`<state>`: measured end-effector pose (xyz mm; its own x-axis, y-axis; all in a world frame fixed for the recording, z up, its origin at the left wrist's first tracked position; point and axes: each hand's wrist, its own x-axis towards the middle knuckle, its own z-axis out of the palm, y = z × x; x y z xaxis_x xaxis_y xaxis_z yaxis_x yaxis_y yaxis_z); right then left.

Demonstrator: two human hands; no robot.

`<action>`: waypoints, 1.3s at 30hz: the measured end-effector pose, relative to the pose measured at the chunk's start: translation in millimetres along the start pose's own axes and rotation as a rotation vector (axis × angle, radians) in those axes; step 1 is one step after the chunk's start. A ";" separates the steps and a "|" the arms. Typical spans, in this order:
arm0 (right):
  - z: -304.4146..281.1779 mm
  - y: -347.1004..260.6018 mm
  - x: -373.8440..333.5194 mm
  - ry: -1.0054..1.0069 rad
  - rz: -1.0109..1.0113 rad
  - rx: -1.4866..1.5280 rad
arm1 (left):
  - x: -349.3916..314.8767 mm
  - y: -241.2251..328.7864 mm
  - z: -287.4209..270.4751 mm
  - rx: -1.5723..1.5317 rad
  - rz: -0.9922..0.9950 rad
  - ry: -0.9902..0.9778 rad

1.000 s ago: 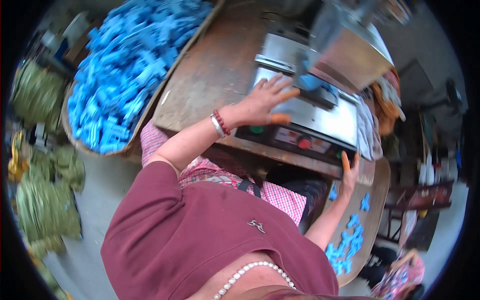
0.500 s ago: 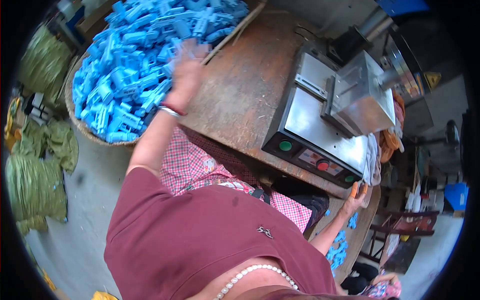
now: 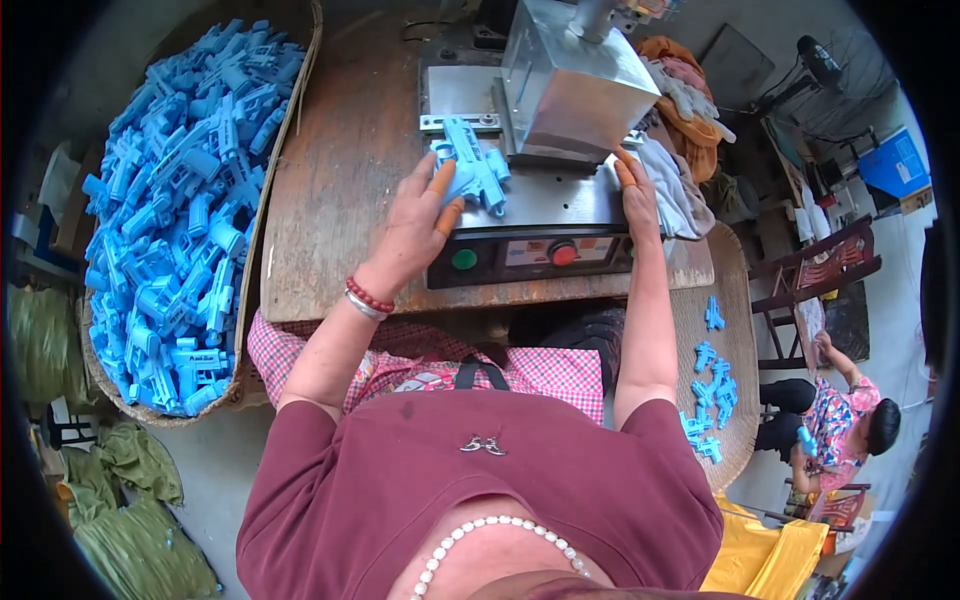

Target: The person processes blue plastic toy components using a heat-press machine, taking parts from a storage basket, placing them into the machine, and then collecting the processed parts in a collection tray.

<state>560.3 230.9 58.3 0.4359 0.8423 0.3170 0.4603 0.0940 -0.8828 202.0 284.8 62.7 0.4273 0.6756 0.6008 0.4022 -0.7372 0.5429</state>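
A light blue plastic toy gun [image 3: 472, 165] lies over the left part of the machine's metal plate [image 3: 560, 205]. My left hand [image 3: 408, 222], orange covers on two fingers, grips its near left side; part of the grip is hidden. At the plate's right edge, my right hand [image 3: 640, 200] holds nothing. Its covered fingers are stretched out close to the lower corner of the boxy metal press head [image 3: 580, 90]. Below the plate, the front panel carries a green button [image 3: 464, 260] and a red button [image 3: 563, 253].
To the left, a large woven basket [image 3: 250, 320] is heaped with blue toy guns. A second woven tray [image 3: 735, 270] at the right bears several more. Cloths [image 3: 675, 190] lie beside the machine. Another person [image 3: 835, 430] sits at the far right, near wooden chairs [image 3: 815, 270].
My left hand has come from the basket's pile to the machine with a toy gun. My right hand has moved up along the machine's right side. The view has turned.
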 end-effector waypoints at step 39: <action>-90.8 72.6 -112.6 0.160 0.201 -0.024 | 27.6 -97.6 -44.3 0.286 0.176 0.106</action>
<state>614.8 94.7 -10.0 0.6361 0.7483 0.1884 0.3697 -0.0812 -0.9256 138.6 375.0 52.3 0.4294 0.5226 0.7365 0.5466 -0.7996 0.2486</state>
